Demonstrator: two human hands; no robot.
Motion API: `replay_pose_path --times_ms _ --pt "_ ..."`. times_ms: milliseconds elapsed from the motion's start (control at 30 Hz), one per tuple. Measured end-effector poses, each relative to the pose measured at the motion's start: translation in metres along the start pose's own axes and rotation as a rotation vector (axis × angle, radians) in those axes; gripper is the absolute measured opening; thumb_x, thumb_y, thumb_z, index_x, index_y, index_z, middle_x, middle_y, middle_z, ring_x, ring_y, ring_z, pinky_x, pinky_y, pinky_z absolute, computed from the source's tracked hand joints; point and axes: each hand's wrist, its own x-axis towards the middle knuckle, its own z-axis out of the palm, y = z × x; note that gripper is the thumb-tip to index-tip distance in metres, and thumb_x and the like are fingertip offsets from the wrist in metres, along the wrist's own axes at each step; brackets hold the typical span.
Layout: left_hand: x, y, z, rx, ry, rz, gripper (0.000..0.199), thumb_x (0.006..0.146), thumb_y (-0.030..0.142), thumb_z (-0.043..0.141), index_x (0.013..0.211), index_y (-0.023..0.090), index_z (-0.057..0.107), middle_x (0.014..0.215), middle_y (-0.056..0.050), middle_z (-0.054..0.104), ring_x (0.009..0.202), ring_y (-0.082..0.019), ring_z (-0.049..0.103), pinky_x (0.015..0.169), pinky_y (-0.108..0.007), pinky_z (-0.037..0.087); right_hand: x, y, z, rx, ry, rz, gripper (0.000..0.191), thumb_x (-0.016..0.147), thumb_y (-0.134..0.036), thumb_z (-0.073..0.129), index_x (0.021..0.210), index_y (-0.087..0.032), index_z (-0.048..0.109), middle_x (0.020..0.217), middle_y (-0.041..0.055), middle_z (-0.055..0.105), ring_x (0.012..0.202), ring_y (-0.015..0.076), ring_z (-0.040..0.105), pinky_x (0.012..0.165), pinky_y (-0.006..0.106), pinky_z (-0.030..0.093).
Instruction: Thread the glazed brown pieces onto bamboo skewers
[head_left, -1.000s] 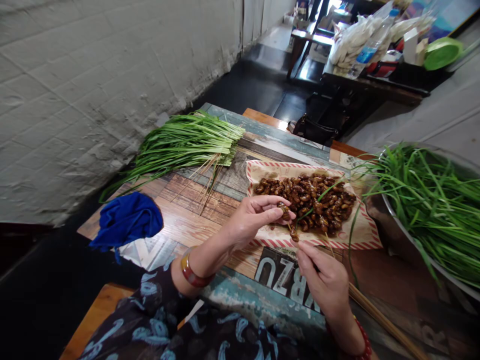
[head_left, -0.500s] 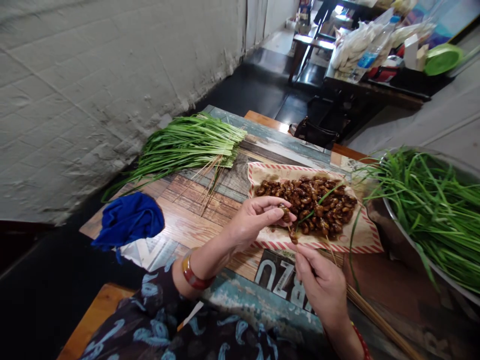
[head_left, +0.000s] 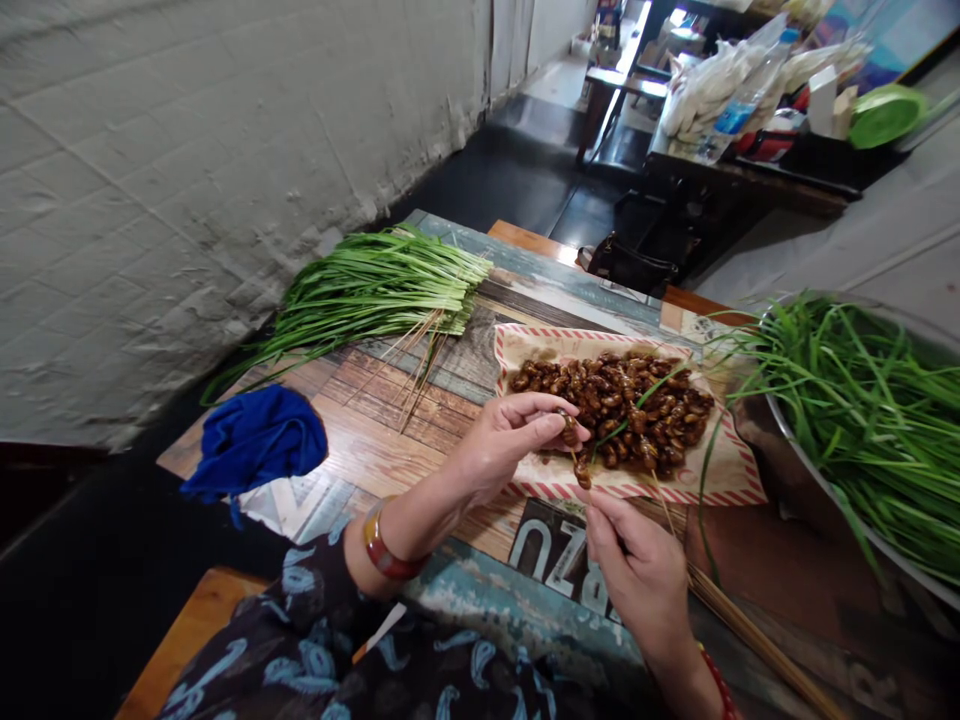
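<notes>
My left hand [head_left: 510, 435] pinches a glossy brown pupa [head_left: 568, 428] between thumb and fingertips, above the near edge of a paper sheet. Close below it, my right hand [head_left: 641, 560] grips a thin skewer, mostly hidden by the fingers, with another pupa [head_left: 582, 470] on its upper end. Whether the skewer's tip is inside the left hand's pupa I cannot tell. A pile of similar pupae [head_left: 622, 395] lies on the red-striped paper sheet [head_left: 724, 470], with a few green blades across it.
A bundle of skewers [head_left: 757, 635] lies at the right front. Long green chives [head_left: 375, 280] and several loose skewers [head_left: 416, 385] rest on the far left of the table. A blue cloth [head_left: 259, 440] sits at the left edge. A metal basin [head_left: 810, 465] full of greens stands right.
My right hand has shifted very slightly left, together with the skewer and its pupa. My left hand keeps its pinch in nearly the same place.
</notes>
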Motion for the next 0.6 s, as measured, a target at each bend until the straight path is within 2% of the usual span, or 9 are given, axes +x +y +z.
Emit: replay_pose_path --times_ms 233,600 --pt "-0.0006 0.0002 0.0008 -0.014 -0.002 -0.011 0.028 0.072 0.033 0.078 0.09 0.012 0.071 0.083 -0.01 0.075 0.073 -0.017 0.069 0.081 -0.033 0.052 0.0015 -0.0015 0.0005 -0.005 0.021 -0.008 0.026 0.094 -0.029 0.049 0.096 -0.017 0.073 0.06 0.0005 0.069 0.045 0.0125 0.062 0.049 0.02 0.052" --pt "-0.001 -0.0005 0.0002 -0.029 -0.01 0.002 0.026 0.074 0.033 0.076 0.091 0.013 0.072 0.084 -0.01 0.075 0.078 -0.017 0.069 0.081 -0.032 0.053 0.0011 -0.0021 -0.0011 -0.012 0.034 -0.032 0.025 0.095 -0.028 0.049 0.097 -0.017 0.072 0.064 0.0007 0.071 0.046 0.0116 0.063 0.05 0.02 0.052"
